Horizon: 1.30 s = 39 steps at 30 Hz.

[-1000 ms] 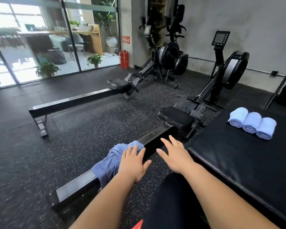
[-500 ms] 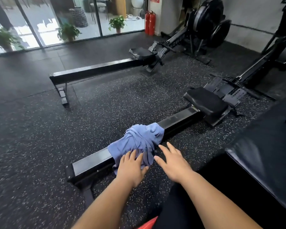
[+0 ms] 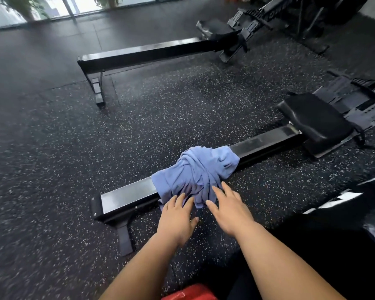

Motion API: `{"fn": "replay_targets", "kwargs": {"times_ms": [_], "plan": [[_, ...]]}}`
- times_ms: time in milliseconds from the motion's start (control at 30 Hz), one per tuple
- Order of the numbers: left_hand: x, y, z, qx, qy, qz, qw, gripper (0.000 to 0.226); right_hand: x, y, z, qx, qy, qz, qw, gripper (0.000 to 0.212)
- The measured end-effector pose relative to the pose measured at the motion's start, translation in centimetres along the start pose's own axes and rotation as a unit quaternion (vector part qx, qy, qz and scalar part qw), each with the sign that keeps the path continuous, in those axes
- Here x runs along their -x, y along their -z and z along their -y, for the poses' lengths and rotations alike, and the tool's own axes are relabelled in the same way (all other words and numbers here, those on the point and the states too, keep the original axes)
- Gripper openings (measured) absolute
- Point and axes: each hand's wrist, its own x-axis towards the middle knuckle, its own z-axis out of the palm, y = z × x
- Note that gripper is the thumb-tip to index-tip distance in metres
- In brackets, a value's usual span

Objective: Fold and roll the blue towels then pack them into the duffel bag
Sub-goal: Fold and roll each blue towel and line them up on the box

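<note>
A crumpled blue towel (image 3: pixel 196 169) is draped over the black rail of the nearer rowing machine (image 3: pixel 130 195). My left hand (image 3: pixel 177 217) reaches toward the towel's near edge with straight fingers, its fingertips at the hanging cloth. Just to its right, my right hand (image 3: pixel 228 207) stretches forward with spread fingers that reach the towel's lower right folds. Neither hand grips the cloth. The duffel bag is not in view.
The nearer rower's black seat (image 3: pixel 316 124) sits on the rail to the right. A second rowing machine's rail (image 3: pixel 147 54) lies farther back on the speckled rubber floor. A black padded mat edge (image 3: pixel 372 204) is at the right. Something red (image 3: pixel 188 294) shows at the bottom edge.
The camera has tilted down and moved closer, so the rolled towels on the mat have left the view. Both hands have advanced to the towel's near edge.
</note>
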Motion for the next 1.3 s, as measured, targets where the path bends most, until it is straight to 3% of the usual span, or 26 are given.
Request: {"fn": "replay_targets", "kwargs": {"times_ms": [433, 667, 1033, 1300], "plan": [[-9.4, -0.8, 0.1, 0.029, -0.027, -0.046, 0.998, 0.070, -10.2, -2.5, -1.4, 0.024, 0.018, -0.044, 0.999, 0.060], [-12.6, -1.0, 1.1, 0.049, -0.031, -0.067, 0.996, 0.069, -12.9, -3.4, -1.4, 0.026, 0.043, -0.022, 0.999, 0.058], [-12.3, 0.9, 1.7, 0.033, -0.034, -0.055, 0.997, 0.069, -12.0, -0.9, -0.3, -0.056, 0.042, -0.110, 0.992, 0.050], [-9.3, 5.5, 1.0, 0.020, -0.039, -0.056, 0.997, 0.066, -9.2, 5.3, 1.4, -0.078, 0.073, -0.108, 0.988, 0.051]]}}
